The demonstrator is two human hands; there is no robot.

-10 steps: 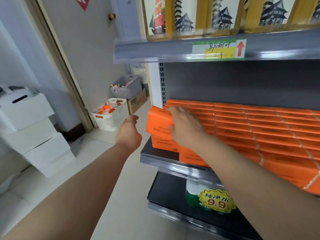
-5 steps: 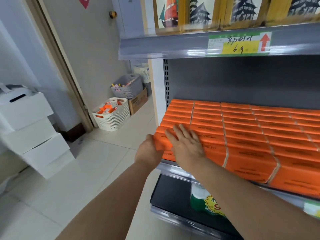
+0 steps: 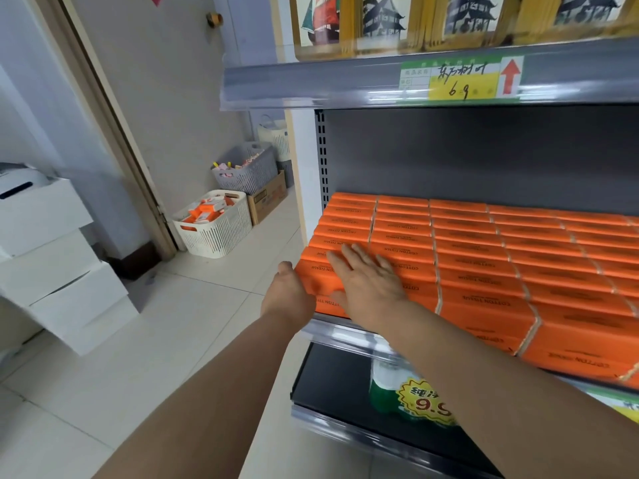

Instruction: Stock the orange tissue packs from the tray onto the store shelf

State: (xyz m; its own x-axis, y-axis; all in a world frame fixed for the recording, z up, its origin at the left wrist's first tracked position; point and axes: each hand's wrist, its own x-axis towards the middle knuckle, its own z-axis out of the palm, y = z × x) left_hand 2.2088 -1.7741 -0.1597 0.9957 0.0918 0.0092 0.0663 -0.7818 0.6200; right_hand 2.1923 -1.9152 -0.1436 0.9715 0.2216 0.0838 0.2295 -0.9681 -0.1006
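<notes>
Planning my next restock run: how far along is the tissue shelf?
Done: orange tissue packs cover the shelf in rows. In hand: right hand lies flat on the front-left packs, left hand against their end. Left: orange items lie in the white basket.

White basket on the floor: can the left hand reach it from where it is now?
Probably not. The left hand rests against the end of the orange tissue packs, and the white basket stands lower and farther off. Nothing blocks the way, but a step seems needed.

orange tissue packs (image 3: 463,257); white slatted basket (image 3: 216,233); grey shelf (image 3: 380,84).
</notes>
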